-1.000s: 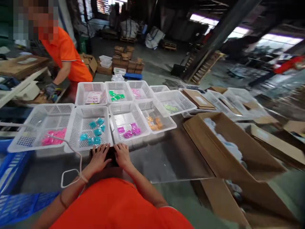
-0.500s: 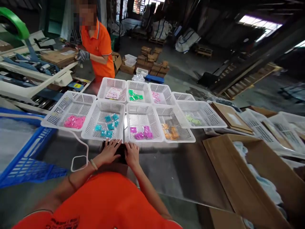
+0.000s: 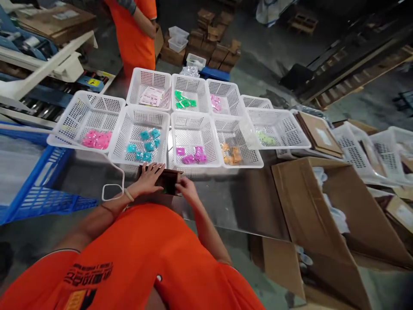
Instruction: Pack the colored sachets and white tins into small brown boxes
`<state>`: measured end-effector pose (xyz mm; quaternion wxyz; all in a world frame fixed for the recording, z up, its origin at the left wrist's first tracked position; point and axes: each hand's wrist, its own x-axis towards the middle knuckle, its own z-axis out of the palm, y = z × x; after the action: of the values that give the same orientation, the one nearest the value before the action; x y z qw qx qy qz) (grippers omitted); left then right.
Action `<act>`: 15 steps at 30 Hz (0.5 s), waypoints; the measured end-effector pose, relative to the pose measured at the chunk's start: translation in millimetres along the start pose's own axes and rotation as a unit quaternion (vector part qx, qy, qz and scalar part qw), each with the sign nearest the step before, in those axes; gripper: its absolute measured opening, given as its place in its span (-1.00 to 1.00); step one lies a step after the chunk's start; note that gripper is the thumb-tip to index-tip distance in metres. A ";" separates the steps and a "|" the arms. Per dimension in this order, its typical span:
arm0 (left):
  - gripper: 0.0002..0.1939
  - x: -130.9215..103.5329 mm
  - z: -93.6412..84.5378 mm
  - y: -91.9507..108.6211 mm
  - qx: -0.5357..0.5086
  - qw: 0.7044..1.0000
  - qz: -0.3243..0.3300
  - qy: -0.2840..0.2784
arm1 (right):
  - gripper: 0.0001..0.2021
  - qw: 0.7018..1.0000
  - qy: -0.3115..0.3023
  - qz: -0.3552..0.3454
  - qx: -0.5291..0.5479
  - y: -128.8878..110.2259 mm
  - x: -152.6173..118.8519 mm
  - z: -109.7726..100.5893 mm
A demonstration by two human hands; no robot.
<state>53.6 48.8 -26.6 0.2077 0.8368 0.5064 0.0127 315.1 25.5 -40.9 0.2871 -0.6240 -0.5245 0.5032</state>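
A small dark brown box, its inside dark, lies at the table's near edge against my body. My left hand rests over its left part with fingers spread. At the box's right end, my right hand has its fingers pinched on the edge. Just beyond are white perforated baskets: one with teal packets, one with purple packets, one with orange packets. A basket with pink packets stands to the left. Behind them sit green packets and printed cards.
A bare metal table extends right to a large open carton holding white items. At the left is a blue crate with a white cord loop. A person in orange stands beyond, beside machinery.
My right hand has moved from the box's top to its right end, and the box's opening now shows. The view has tilted down, so everything sits higher in the picture.
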 end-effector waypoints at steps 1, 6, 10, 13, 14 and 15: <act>0.16 1.2 0.2 0.5 -0.003 1.000 -0.001 0.000 | -0.69 0.999 -0.033 -0.010 -0.037 -4.2 4.5 10.5; -0.24 -5.3 -9.4 -17.5 -0.098 0.991 0.028 0.084 | -0.89 0.983 -0.091 -0.041 -0.157 -20.4 19.9 24.9; -0.53 -35.1 -24.2 -48.5 -0.135 0.947 -0.064 0.284 | -0.88 0.986 -0.097 -0.057 -0.121 -16.0 9.2 13.2; -0.66 -46.8 -22.2 -47.7 -0.135 0.956 -0.056 0.255 | -0.63 0.990 -0.100 -0.059 -0.080 -10.1 0.3 13.8; -0.66 -44.3 -18.7 -40.8 -0.139 0.967 -0.029 0.212 | -0.59 0.990 -0.092 -0.067 -0.079 -9.0 -0.8 15.6; -0.63 -38.6 -14.5 -31.8 -0.138 0.978 -0.002 0.158 | -0.59 0.989 -0.082 -0.082 -0.087 -8.3 -1.0 17.5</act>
<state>4.6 33.5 -17.5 0.2388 0.7867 0.5275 0.2138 295.9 23.9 -39.0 0.2280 -0.5582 -0.6371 0.4802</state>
